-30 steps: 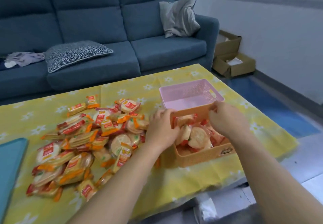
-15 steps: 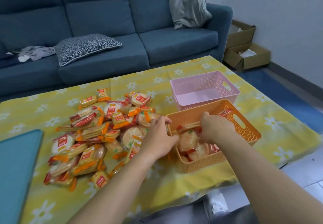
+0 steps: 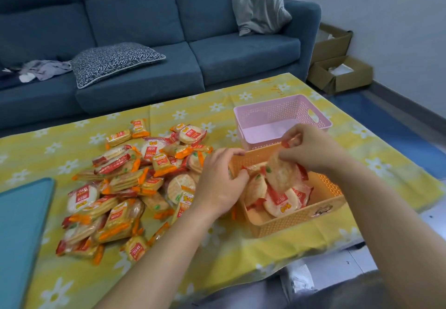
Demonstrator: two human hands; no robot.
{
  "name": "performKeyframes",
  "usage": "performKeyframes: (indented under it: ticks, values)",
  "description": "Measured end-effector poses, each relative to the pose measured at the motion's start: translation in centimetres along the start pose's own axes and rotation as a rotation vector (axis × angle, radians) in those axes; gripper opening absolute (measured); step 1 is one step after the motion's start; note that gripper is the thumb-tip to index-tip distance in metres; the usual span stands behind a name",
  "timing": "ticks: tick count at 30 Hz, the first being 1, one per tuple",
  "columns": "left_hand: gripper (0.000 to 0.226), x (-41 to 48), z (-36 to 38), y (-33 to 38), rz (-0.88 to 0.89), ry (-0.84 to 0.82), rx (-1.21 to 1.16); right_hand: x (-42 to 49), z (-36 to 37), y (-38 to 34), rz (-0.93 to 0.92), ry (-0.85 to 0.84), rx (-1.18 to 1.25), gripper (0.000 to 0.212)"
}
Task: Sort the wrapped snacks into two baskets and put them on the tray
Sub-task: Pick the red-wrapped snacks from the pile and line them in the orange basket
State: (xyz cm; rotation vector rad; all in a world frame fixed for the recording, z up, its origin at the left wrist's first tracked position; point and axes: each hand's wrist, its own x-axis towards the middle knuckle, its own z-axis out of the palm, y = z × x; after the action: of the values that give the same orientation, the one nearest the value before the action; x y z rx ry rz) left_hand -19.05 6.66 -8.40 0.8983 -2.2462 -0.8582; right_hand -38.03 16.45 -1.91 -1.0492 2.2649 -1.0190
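On the yellow flowered tablecloth (image 3: 217, 255), a teal tray (image 3: 21, 224) lies at the left edge, near a heap of wrapped snacks (image 3: 125, 183). The left hand (image 3: 218, 183) curls its fingers over the orange basket (image 3: 296, 219) at its left wall. The right hand (image 3: 311, 149) pinches a round, red-ended wrapped cracker (image 3: 280, 173) above that basket, which holds similar round ones. Behind stands a pink basket (image 3: 272, 113), then a blue sofa (image 3: 135, 19).

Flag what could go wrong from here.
1. The right hand pinches the round cracker packet only by its wrapper end over the orange basket; that grip may slip.
2. The orange basket sits near the front edge of the table, and the left hand grips its rim; a tug could tip it off.
3. The pile mixes round and rectangular packs, so missorting is likely.
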Motion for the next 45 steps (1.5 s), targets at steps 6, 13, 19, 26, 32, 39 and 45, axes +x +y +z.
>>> performKeyframes:
  ticks: [6,13,19,26,32,39,45]
  values:
    - [0.096,0.9,-0.1,1.3,0.033,-0.155,-0.147,-0.7,3.2,-2.1,-0.006,-0.168,0.354,0.025]
    - [0.031,1.8,-2.0,-0.8,-0.108,-0.038,-0.227,1.2,5.2,1.4,-0.134,-0.157,-0.319,0.044]
    - [0.027,2.4,-2.0,-0.8,-0.207,-0.063,-0.213,1.1,7.2,2.6,-0.247,-0.133,-0.803,0.043]
    - [0.027,3.7,-2.3,0.0,-0.244,-0.033,-0.076,1.9,1.9,2.5,0.015,0.123,0.038,0.012]
    - [0.026,4.3,-1.8,0.7,-0.222,-0.058,0.020,1.7,2.0,2.4,0.088,0.026,0.229,0.012]
    - [0.029,4.4,-1.2,0.5,-0.270,-0.060,-0.050,0.5,5.2,1.5,0.021,-0.204,0.171,0.034]
    - [0.027,4.0,-0.1,1.3,-0.194,-0.141,0.036,0.4,6.9,2.1,-0.104,-0.319,0.031,0.032]
